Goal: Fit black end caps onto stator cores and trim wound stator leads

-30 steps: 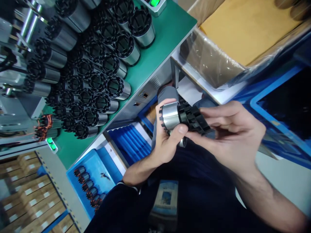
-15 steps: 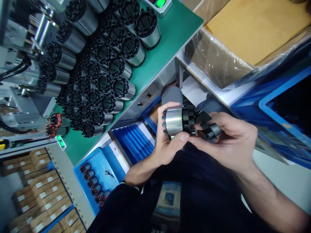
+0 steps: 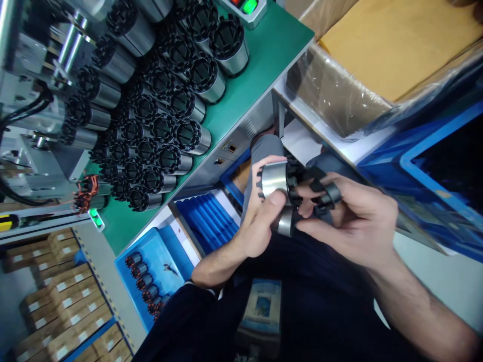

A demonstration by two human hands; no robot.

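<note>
My left hand (image 3: 256, 221) is wrapped round a silver metal ring (image 3: 274, 181) with black toothed ends, its thumb pressed on the metal side. Close to the ring's right end, my right hand (image 3: 362, 216) holds a black plastic part (image 3: 328, 196) between thumb and fingers. Some right fingertips reach to the ring's black toothed edge; whether they touch it is hard to tell. Both hands are in front of my dark clothing. Many similar metal rings with black inserts (image 3: 188, 136) stand in rows on the green tabletop (image 3: 260, 60) at the upper left.
A blue tray (image 3: 166, 251) with several copper-wound parts is at the lower left. Machinery (image 3: 41, 125) borders the tabletop's left side. A plastic-lined box (image 3: 339, 95) is at the upper right, with a blue bin (image 3: 411, 156) beside it. Cardboard boxes (image 3: 71, 296) are stacked at far left.
My left hand has turned the metal ring, so more of its silver side shows and its lower edge reaches further down. The right fingers have shifted at its toothed end, still holding the black part.
</note>
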